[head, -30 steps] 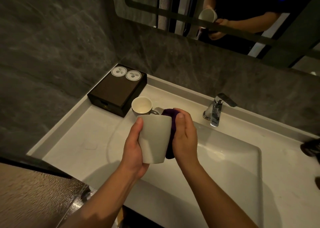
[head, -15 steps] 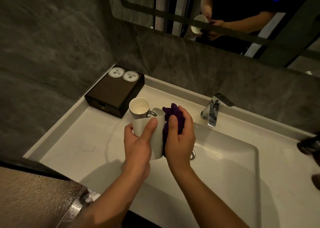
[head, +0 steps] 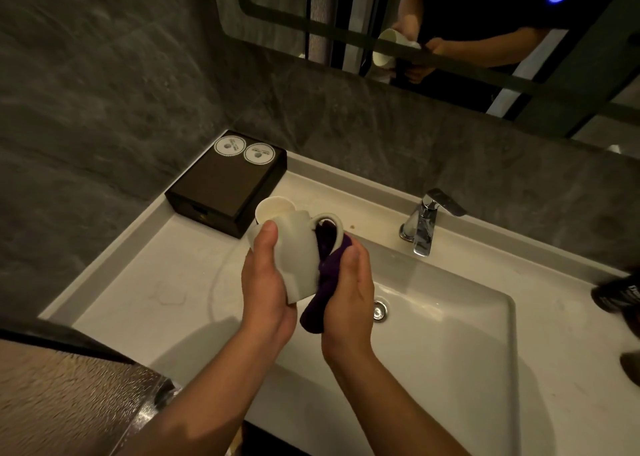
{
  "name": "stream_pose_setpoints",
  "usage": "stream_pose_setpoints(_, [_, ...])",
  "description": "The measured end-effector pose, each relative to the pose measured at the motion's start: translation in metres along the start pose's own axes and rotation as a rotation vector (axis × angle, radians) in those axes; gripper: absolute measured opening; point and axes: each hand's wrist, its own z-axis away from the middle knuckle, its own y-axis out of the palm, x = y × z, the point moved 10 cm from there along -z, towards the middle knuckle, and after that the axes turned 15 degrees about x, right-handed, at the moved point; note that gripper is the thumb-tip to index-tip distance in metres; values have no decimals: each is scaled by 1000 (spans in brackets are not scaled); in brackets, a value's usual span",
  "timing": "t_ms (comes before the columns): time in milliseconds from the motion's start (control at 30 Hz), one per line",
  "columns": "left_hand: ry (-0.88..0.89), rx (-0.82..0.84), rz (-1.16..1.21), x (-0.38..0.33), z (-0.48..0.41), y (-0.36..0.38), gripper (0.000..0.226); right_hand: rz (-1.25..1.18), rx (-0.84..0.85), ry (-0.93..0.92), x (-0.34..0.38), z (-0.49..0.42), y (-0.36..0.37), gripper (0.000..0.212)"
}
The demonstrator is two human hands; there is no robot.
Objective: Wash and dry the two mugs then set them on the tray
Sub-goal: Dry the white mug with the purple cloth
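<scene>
Far left at 10 o'clock from the hands, a dark brown box [head: 225, 178] sits on the desk [head: 138, 282] against the wall, two round paper discs on its lid; likely the tray. Just beside it at 4 o'clock, the second white mug [head: 273, 208] stands mouth up, partly hidden. Left hand [head: 266, 282]: grip curled round the held white mug [head: 298, 255], thumb on top. The mug is raised over the left rim of the sink basin [head: 450, 334], long axis roughly 7 to 1 o'clock, handle toward 2 o'clock. A purple cloth [head: 322, 303] is threaded through the handle and hangs toward 6. Right hand [head: 353, 293]: grip pinching the cloth against the mug's side. Judged step: drying. The box lies at 10–11 o'clock from the mug, left hand nearer. Faucet [head: 422, 223] is at 2 o'clock.
</scene>
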Motion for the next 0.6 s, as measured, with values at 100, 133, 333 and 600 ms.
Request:
stream_pose_setpoints(100, [-43, 102, 40, 0, -5, 6, 72, -116, 43, -10, 5, -8, -1, 31])
stream_pose_setpoints(133, [-64, 131, 63, 2, -6, 7, 69, -152, 67, -15, 6, -10, -2, 33])
stream_pose_setpoints(333, [-123, 236, 162, 16, -4, 9, 70, -35, 245, -57, 31, -23, 10, 38])
stream_pose_setpoints(600, [-87, 195, -187, 0, -7, 1, 48, 236, 139, -211, 31, -22, 2, 39])
